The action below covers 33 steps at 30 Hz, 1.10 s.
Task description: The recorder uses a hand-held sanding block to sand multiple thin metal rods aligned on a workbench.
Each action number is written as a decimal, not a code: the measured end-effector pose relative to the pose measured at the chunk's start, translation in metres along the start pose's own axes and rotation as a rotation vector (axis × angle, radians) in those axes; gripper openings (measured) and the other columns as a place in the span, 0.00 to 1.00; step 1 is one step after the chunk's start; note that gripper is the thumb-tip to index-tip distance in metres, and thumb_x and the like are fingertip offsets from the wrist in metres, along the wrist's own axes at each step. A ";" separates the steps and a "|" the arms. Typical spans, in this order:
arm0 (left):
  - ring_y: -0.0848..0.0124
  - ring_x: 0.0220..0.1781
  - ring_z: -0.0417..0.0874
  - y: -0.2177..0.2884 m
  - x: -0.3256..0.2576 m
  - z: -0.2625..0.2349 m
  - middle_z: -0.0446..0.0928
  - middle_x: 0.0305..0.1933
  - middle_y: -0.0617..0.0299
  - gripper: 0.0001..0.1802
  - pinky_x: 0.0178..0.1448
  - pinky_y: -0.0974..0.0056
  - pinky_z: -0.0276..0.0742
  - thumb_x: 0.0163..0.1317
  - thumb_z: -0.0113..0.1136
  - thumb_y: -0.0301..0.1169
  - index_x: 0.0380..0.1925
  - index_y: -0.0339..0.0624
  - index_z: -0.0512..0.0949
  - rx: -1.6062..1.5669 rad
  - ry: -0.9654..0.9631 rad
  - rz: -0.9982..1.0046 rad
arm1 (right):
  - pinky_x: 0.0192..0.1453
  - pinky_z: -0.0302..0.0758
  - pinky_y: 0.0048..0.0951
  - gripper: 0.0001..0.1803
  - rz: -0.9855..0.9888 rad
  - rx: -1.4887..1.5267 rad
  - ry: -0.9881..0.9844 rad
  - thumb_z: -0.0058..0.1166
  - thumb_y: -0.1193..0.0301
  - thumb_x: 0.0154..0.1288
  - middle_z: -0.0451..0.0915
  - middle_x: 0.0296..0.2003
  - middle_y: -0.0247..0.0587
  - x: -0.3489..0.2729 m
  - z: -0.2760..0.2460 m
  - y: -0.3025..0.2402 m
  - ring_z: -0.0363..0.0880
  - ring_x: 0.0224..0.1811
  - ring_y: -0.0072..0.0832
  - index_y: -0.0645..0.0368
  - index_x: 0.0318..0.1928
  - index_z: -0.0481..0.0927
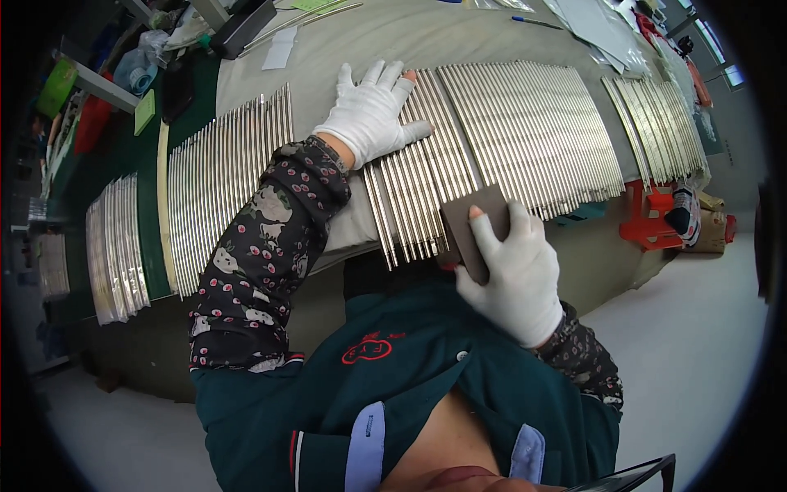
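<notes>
My left hand (pixel 366 111), in a white glove with some bare fingertips, lies with fingers spread on the far part of a small row of shiny metal rods (pixel 422 176). In my right hand (pixel 518 266), also gloved in white, is a dark grey-brown rectangular block (pixel 475 225). Thumb and fingers close round the block, which sits at the near ends of the same rods. Whether it touches them I cannot tell. A wider row of metal rods (pixel 529 135) lies directly to the right, and another row (pixel 234 176) is left of my left forearm.
Plastic-wrapped rod bundles lie at the far left (pixel 119 246) and at the right (pixel 656 131). Along the back of the table are a white paper slip (pixel 280 47), a blue pen (pixel 537 22) and plastic bags (pixel 602 33). A red stool (pixel 648 217) stands right of the table.
</notes>
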State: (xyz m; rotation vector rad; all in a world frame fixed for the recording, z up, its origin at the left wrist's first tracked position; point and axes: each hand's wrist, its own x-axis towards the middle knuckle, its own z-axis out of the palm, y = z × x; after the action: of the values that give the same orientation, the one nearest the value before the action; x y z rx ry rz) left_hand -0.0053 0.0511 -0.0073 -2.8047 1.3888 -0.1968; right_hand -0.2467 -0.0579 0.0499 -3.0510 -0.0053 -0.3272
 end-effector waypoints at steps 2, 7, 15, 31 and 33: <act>0.54 0.75 0.53 0.000 0.001 0.001 0.55 0.73 0.51 0.48 0.72 0.36 0.44 0.61 0.39 0.68 0.67 0.40 0.59 0.008 -0.003 -0.007 | 0.38 0.77 0.36 0.39 -0.034 0.052 -0.055 0.69 0.62 0.33 0.68 0.51 0.58 -0.030 -0.010 0.010 0.74 0.42 0.44 0.53 0.54 0.76; 0.54 0.75 0.52 -0.001 -0.001 0.002 0.54 0.73 0.51 0.48 0.72 0.36 0.42 0.60 0.39 0.68 0.68 0.40 0.58 0.017 -0.019 -0.003 | 0.46 0.74 0.40 0.39 0.085 0.079 0.025 0.68 0.64 0.33 0.66 0.54 0.53 -0.042 -0.019 0.029 0.70 0.50 0.46 0.49 0.55 0.75; 0.54 0.75 0.52 0.006 0.005 0.004 0.54 0.73 0.50 0.47 0.72 0.36 0.44 0.61 0.38 0.68 0.67 0.39 0.59 0.022 0.002 -0.004 | 0.48 0.73 0.40 0.39 0.134 0.101 0.047 0.69 0.64 0.34 0.66 0.54 0.53 -0.051 -0.012 0.034 0.70 0.51 0.46 0.49 0.56 0.75; 0.52 0.76 0.48 -0.002 0.001 0.011 0.50 0.74 0.51 0.40 0.73 0.37 0.42 0.62 0.46 0.61 0.68 0.48 0.60 -0.026 0.179 0.140 | 0.47 0.73 0.41 0.39 0.155 0.139 0.037 0.69 0.63 0.35 0.66 0.54 0.55 -0.059 -0.009 0.041 0.71 0.49 0.46 0.49 0.55 0.75; 0.52 0.76 0.48 0.006 0.007 0.008 0.49 0.75 0.51 0.41 0.74 0.38 0.42 0.62 0.46 0.61 0.68 0.48 0.59 -0.080 0.184 0.215 | 0.49 0.73 0.41 0.39 0.208 0.082 0.066 0.68 0.63 0.35 0.67 0.54 0.55 -0.069 -0.010 0.052 0.71 0.49 0.47 0.50 0.55 0.75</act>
State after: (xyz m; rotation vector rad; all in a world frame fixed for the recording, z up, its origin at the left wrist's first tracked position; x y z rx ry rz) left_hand -0.0046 0.0417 -0.0145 -2.7299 1.7606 -0.4150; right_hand -0.3160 -0.1102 0.0410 -2.9231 0.2919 -0.4010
